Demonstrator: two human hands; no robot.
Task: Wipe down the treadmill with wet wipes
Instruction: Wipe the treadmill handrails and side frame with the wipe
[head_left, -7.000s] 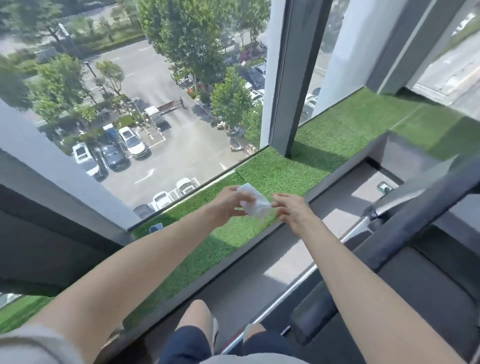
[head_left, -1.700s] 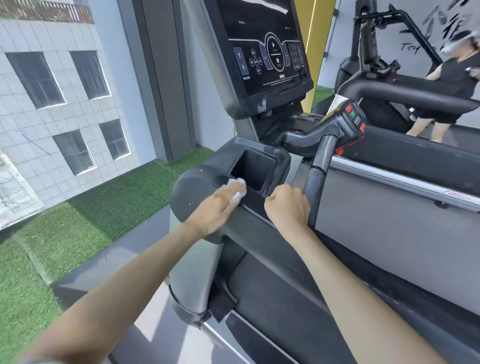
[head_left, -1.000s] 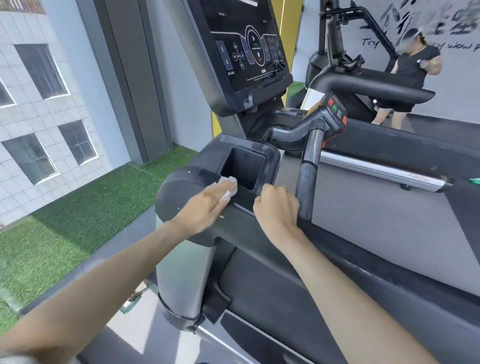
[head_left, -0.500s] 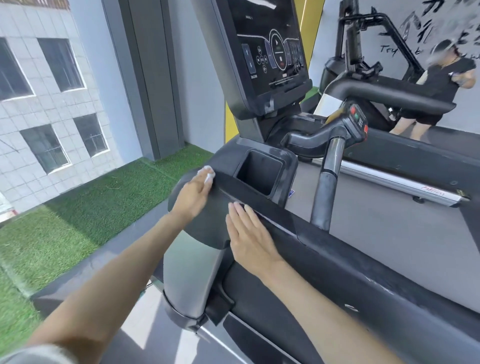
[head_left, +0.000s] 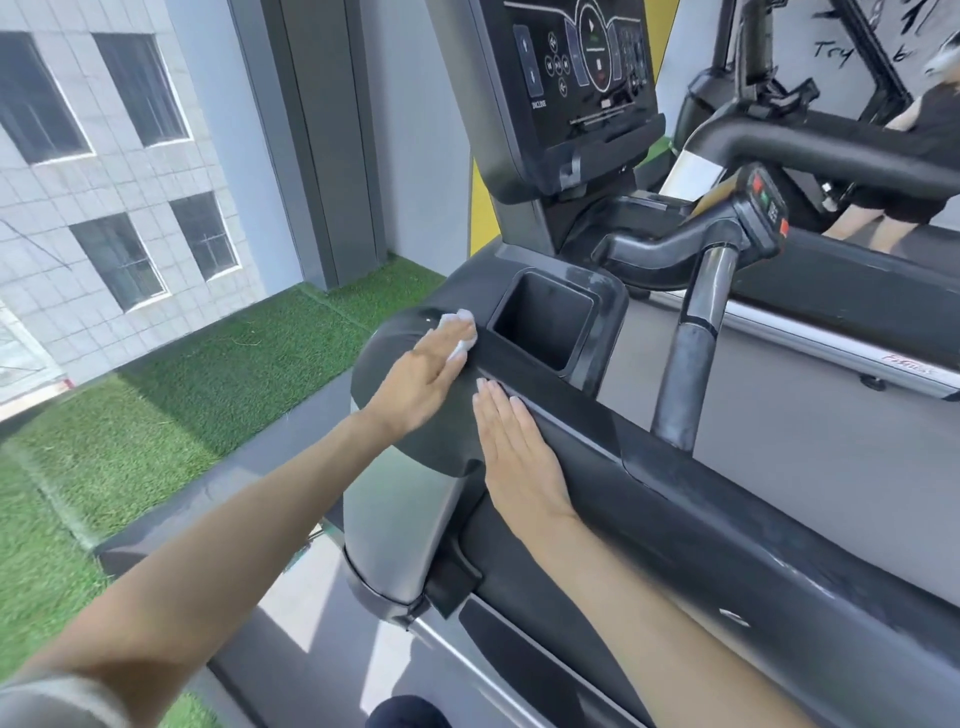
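Head | left hand (head_left: 421, 384) fingers (head_left: 449, 358) straight, wipe (head_left: 462, 332) slid nearer cup holder (head_left: 608, 312) | right hand (head_left: 514, 452) stays flat on treadmill (head_left: 727, 519)

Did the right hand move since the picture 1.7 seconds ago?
Yes. The right hand moved away from the cup holder, back toward the person, and now lies flat.

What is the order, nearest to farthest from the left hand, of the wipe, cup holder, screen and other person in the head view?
1. Wipe, under the left hand's fingers.
2. Cup holder, just right of it.
3. Screen, above and beyond.
4. Other person, far right background.
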